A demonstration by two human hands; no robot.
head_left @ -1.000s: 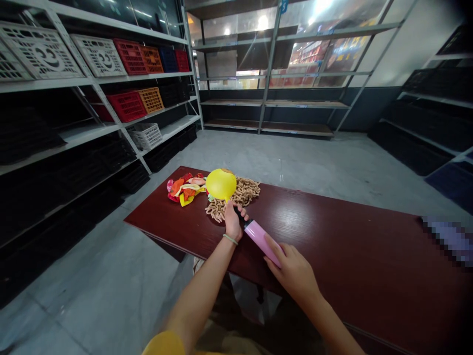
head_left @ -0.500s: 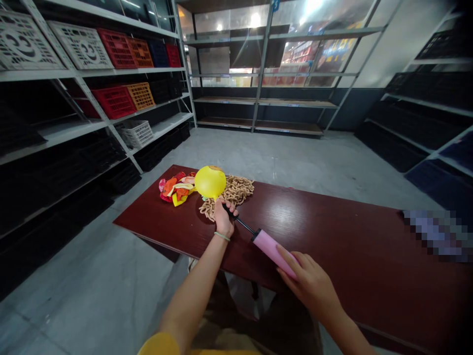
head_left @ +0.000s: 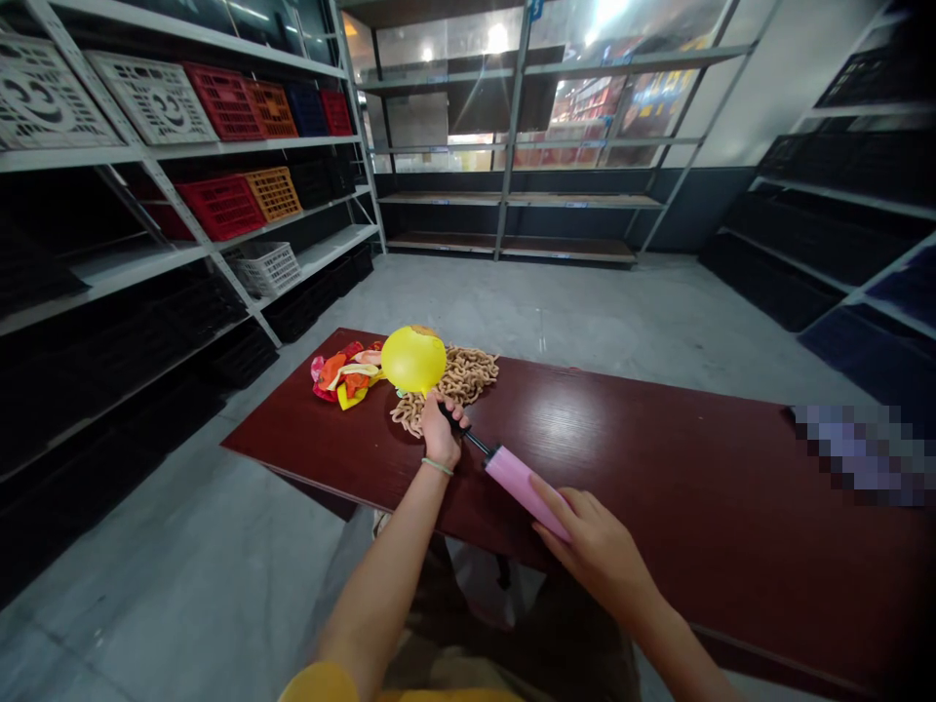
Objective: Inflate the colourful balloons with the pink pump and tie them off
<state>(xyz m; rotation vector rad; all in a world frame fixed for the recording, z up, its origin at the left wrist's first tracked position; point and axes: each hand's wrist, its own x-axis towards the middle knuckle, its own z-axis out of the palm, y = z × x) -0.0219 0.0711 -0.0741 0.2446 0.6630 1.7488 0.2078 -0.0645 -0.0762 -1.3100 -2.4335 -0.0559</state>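
Note:
A round yellow balloon (head_left: 413, 361), partly inflated, sits on the black end of a pink hand pump (head_left: 523, 487). My left hand (head_left: 443, 429) is closed around that black end, at the balloon's neck. Around the pink barrel my right hand (head_left: 596, 546) is wrapped, lower and to the right. A short length of dark rod shows between the two. Behind the balloon lies a heap of tan, rope-like strands (head_left: 472, 373). To its left is a pile of limp balloons (head_left: 343, 375) in red, orange, pink and yellow.
The dark red-brown table (head_left: 621, 439) stretches to the right, where a pixelated purple item (head_left: 855, 453) lies. Shelving with red crates (head_left: 223, 205) and a white basket (head_left: 267, 268) stands at the left. More racks (head_left: 504, 200) line the back and right, beyond grey floor (head_left: 541, 302).
My right hand has pushed the pink barrel up and left toward my left hand, so less of the rod shows. The balloon stays about the same size.

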